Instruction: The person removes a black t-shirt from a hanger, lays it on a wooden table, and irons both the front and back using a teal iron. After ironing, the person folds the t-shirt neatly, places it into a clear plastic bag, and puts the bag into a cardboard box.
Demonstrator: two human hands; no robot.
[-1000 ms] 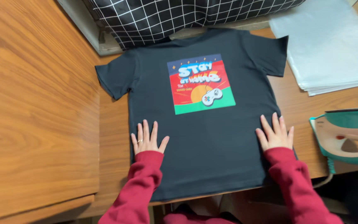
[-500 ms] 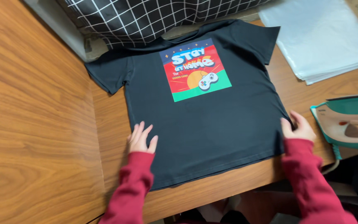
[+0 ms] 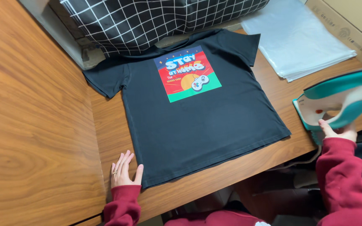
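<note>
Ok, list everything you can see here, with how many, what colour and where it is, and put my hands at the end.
T-shirt: one, black with a red, blue and green square print, spread flat on the table, neck away from the person.
Iron: one, teal and white, lifted at the right edge of view.
Clear plastic bags: a flat stack, translucent, on the table at upper right.
Checked fabric: one, black with white grid lines, behind the shirt's collar.
Cardboard box: one, brown, top right corner.
Table: one, brown wood grain, under everything.
Left hand: flat on the table, thumb against the shirt's lower left corner, red sleeve.
Right hand: its grip closed on the iron, red sleeve.
</note>
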